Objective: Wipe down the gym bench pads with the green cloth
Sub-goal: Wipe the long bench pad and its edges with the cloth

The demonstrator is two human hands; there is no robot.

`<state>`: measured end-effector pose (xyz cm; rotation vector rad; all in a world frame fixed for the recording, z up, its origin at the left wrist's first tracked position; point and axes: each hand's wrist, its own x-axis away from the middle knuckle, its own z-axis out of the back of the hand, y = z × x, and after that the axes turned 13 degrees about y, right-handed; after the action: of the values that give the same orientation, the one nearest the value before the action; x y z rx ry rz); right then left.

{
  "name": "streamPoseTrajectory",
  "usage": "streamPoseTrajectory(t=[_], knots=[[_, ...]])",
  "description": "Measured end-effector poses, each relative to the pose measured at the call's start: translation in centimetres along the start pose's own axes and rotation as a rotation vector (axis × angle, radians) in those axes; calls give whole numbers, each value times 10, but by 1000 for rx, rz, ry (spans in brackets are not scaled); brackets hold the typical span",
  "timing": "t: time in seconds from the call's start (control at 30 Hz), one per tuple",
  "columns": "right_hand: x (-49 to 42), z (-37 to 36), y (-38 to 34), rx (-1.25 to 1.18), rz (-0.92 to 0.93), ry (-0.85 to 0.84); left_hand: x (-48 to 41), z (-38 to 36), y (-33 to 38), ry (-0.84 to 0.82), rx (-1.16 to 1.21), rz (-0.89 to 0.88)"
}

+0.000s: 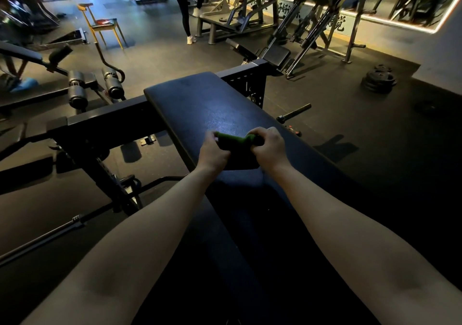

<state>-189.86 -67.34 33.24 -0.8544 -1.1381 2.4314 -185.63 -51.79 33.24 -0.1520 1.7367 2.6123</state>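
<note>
A long dark bench pad (200,99) runs away from me through the middle of the view. The green cloth (237,148) lies across the pad between my hands, its far edge rolled or folded over. My left hand (213,150) grips the cloth's left end with curled fingers. My right hand (268,147) grips the right end the same way. Both forearms reach forward over the near part of the pad, which lies in deep shadow.
A black steel frame (105,122) crosses under the pad on the left. Another bench with roller pads (110,84) stands at left. A barbell (42,239) lies on the floor. Weight plates (378,80) are stacked at right. A yellow chair (101,24) and a standing person (186,4) are farther off.
</note>
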Motion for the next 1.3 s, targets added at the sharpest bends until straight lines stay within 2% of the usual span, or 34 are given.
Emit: streamPoseTrajectory(t=[0.07,0.13,0.27,0.4,0.47,0.57,0.67,0.77,0.83,0.93,1.0,1.07,1.1,1.17,1.2,1.3], knots=[[3,-4,-3,59,-15,119,4,-11,2,26,-65,-39],[5,-5,-6,41,-33,111,7,-19,2,9,-71,-30],[6,4,-4,-230,-120,-138,10,-24,-1,-31,104,98],[11,13,5,-327,-66,-283,14,-17,-5,-89,265,294],[15,11,8,-320,-54,-303,16,-15,-5,-146,397,382],[20,9,9,-170,61,-294,21,-12,3,-183,528,482],[23,9,3,-140,110,-274,20,-10,4,-178,598,506],[25,3,-3,-169,100,-214,16,-8,-2,-123,512,475],[28,-2,-2,-61,119,-182,17,-8,-1,-97,456,463],[30,-4,2,50,182,-262,16,-5,-3,-142,398,379],[26,-1,6,103,253,-305,16,3,-12,-135,127,134],[21,0,21,213,290,-246,17,14,-32,-25,-231,-112],[20,1,30,288,249,-198,20,20,-43,32,-352,-155],[21,4,46,427,74,-141,30,28,-64,56,-420,-91],[24,3,50,473,19,-137,36,28,-74,16,-393,-39],[30,-6,44,490,20,-164,64,23,-95,-124,-222,26]])
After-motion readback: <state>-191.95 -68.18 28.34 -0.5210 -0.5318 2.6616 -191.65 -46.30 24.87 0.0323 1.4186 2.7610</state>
